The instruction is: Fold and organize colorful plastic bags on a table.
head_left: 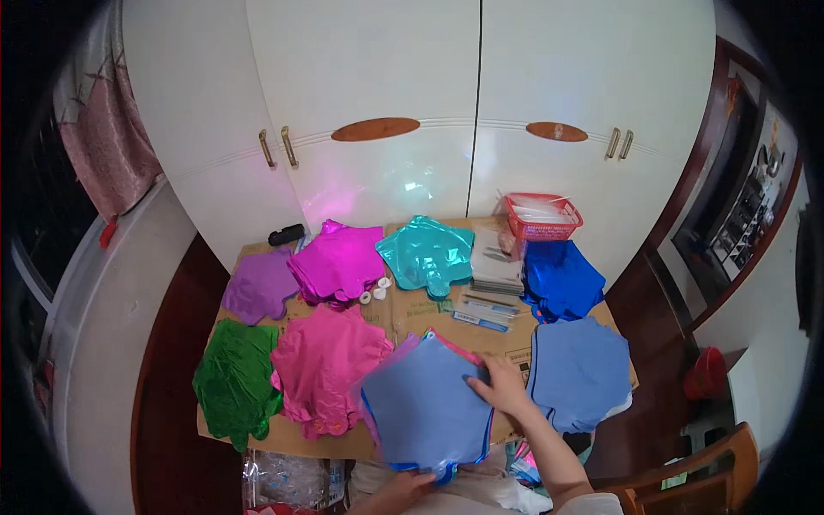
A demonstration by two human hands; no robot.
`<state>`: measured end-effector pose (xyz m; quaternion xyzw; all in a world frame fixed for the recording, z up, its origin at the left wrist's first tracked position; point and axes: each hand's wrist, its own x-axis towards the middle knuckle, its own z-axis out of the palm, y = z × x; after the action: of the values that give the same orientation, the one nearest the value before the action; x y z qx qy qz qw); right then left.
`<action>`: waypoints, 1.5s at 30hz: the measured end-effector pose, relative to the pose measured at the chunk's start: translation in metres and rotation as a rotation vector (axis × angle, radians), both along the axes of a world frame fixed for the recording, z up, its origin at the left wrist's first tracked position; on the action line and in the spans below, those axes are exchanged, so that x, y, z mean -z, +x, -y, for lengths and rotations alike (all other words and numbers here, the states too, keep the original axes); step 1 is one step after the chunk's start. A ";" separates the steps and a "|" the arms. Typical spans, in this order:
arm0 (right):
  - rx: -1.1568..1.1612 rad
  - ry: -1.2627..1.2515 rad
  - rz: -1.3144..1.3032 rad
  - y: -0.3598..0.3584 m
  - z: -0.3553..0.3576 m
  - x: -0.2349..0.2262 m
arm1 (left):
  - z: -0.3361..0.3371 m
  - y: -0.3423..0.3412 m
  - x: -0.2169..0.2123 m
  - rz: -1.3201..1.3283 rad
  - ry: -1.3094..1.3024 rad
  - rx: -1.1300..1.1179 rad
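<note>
Fingers of right hand spread flat on light-blue foil balloon; left hand apparently pinching its lower edge.

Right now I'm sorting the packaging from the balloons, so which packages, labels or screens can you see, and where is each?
Red mesh basket: back right of the cardboard sheet, rectangular, holding pale wrapped items.
Flat packets: centre of the sheet, in front of a grey stack, long and thin, white with blue.
Clear plastic bag: below the sheet's near edge, crumpled, see-through.
Printed label: on the cardboard beside the right hand, small and dark.
No screens visible.
</note>
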<state>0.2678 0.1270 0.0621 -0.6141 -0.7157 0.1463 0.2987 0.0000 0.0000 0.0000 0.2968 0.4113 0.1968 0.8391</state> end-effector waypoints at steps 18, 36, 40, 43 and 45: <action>-0.389 -0.083 -0.204 -0.064 -0.125 0.010 | -0.009 0.002 0.058 0.045 -0.312 -0.122; -0.356 -0.249 -0.299 -0.073 -0.141 0.029 | -0.020 0.000 0.022 0.459 -0.559 -0.087; -0.260 -0.255 -0.190 -0.069 -0.134 0.015 | -0.012 0.005 0.039 0.417 -0.482 -0.180; -0.200 -0.263 -0.301 -0.062 -0.130 0.018 | -0.012 0.004 0.040 0.400 -0.478 -0.174; -0.210 -0.223 -0.331 -0.055 -0.129 0.021 | -0.012 0.008 0.040 0.349 -0.373 -0.153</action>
<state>0.2125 0.2560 0.0416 -0.5331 -0.6962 0.3537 0.3257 0.0076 0.0122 -0.0398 0.0667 0.3107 0.2287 0.9202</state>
